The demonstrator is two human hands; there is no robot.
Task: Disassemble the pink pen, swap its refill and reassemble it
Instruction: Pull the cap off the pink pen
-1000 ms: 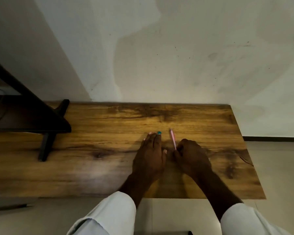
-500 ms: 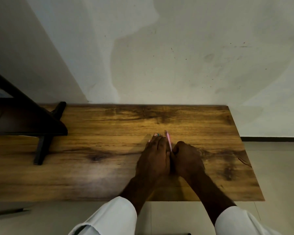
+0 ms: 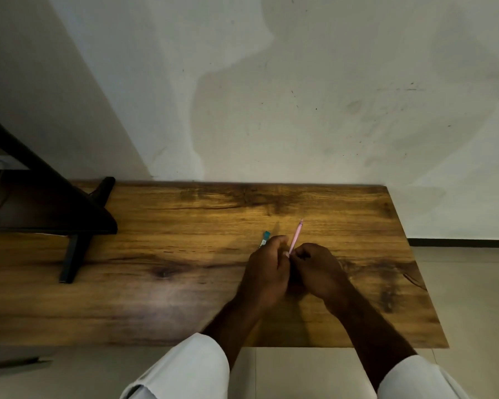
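A slim pink pen (image 3: 296, 237) sticks up and away from between my two hands, its tip pointing to the far right. My left hand (image 3: 267, 269) and my right hand (image 3: 317, 269) are pressed together over the wooden table (image 3: 156, 283), both with fingers closed around the pen's lower end, which is hidden. Just left of my left hand's fingers a thin refill with a teal end (image 3: 265, 238) shows; I cannot tell whether it lies on the table or is held.
A black stand with a slanted leg (image 3: 75, 246) occupies the table's left part. A pale wall rises behind the table. The table's right edge (image 3: 415, 269) drops to a tiled floor.
My left hand's fingers, flat on the table a second ago, have curled shut beside the right hand. The pen now tilts to the right, and the teal-ended refill is uncovered.
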